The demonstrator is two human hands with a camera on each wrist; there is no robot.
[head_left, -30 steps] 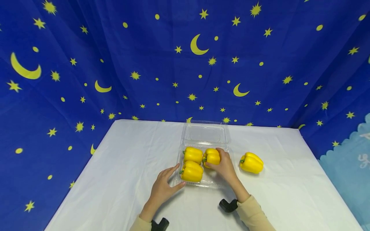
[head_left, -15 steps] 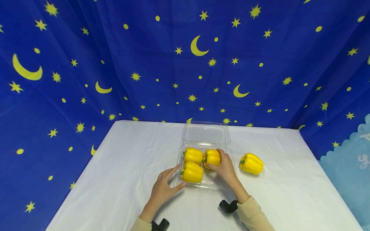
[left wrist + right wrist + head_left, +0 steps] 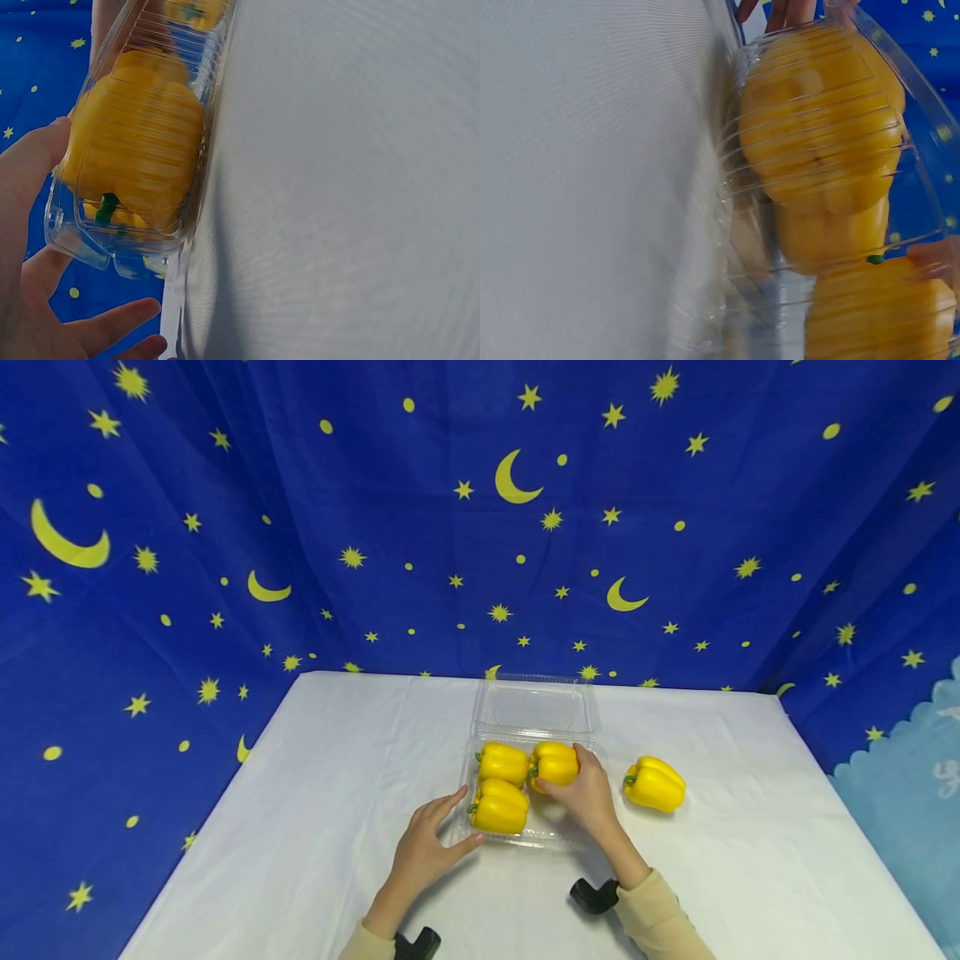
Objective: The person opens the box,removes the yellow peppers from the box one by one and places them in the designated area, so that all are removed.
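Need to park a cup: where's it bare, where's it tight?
Bare: white cloth left of the left hand, right of the loose pepper. Tight: inside the box, three peppers, one in the right hand; only its near right corner shows bare.

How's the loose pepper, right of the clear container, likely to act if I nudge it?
The loose pepper will probably rock or roll, since it lies on its rounded side on the white cloth. Its uneven, lobed shape may keep it from rolling straight. The smooth, shiny skin suggests it could be slippery.
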